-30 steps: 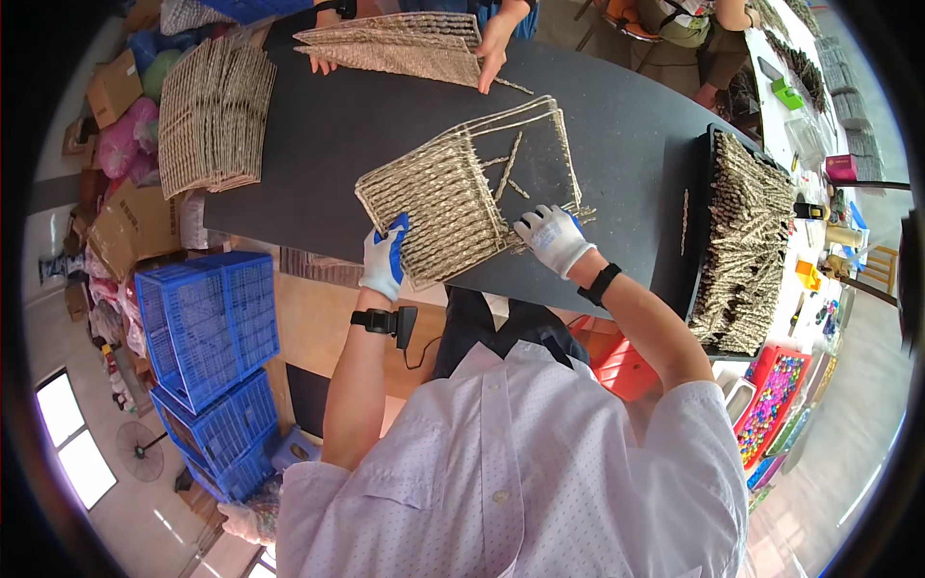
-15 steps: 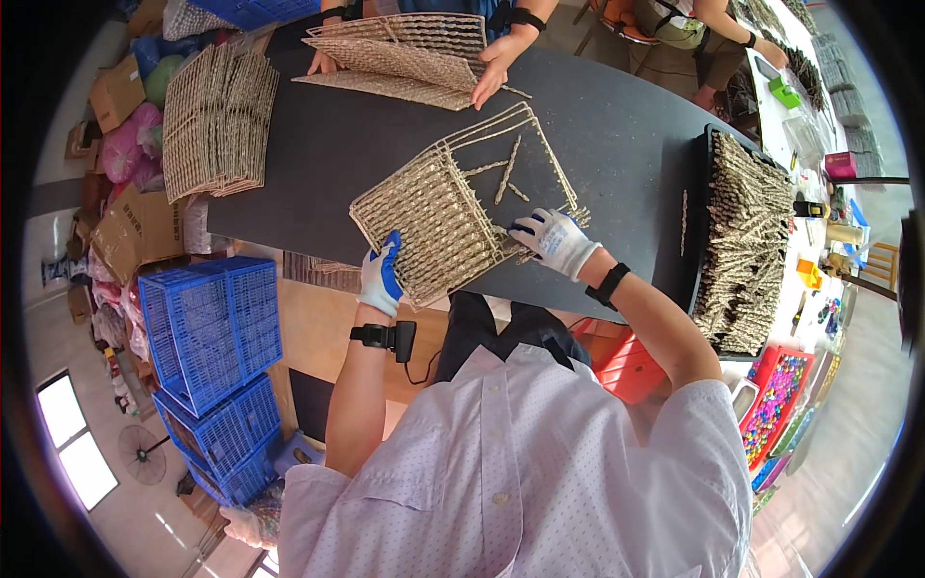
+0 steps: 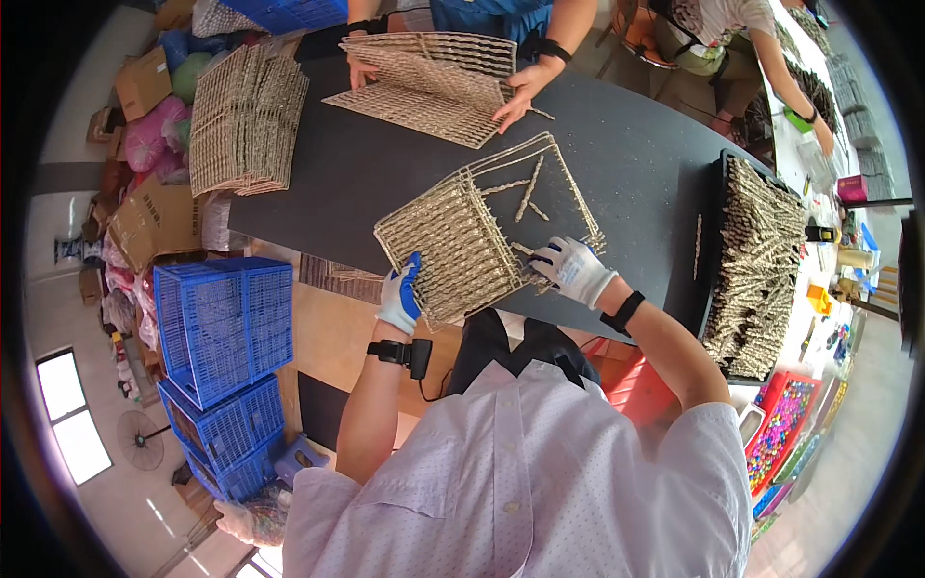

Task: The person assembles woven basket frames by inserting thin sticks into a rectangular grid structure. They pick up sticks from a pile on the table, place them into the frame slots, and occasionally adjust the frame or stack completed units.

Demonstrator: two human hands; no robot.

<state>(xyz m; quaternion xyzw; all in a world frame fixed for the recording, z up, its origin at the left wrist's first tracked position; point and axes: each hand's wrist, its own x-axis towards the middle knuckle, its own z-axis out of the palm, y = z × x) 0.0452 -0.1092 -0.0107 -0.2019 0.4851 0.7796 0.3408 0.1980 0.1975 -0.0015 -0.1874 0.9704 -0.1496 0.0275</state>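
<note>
A half-woven straw panel on a wire frame (image 3: 462, 241) lies on the dark table (image 3: 636, 183) before me. My left hand (image 3: 401, 297), in a white and blue glove, grips the panel's near left edge. My right hand (image 3: 572, 270), gloved the same way, pinches a woven strand at the panel's near right edge. A few loose straw sticks (image 3: 528, 193) lie inside the open part of the frame.
Across the table another person's hands (image 3: 520, 87) rest on a finished woven panel (image 3: 424, 82). A stack of woven panels (image 3: 246, 120) sits at the table's left end. A tray of straw sticks (image 3: 761, 260) stands right. Blue crates (image 3: 226, 328) stand on the floor left.
The panel has been turned and slid a little left on the table. Both my hands kept their hold on its near edge.
</note>
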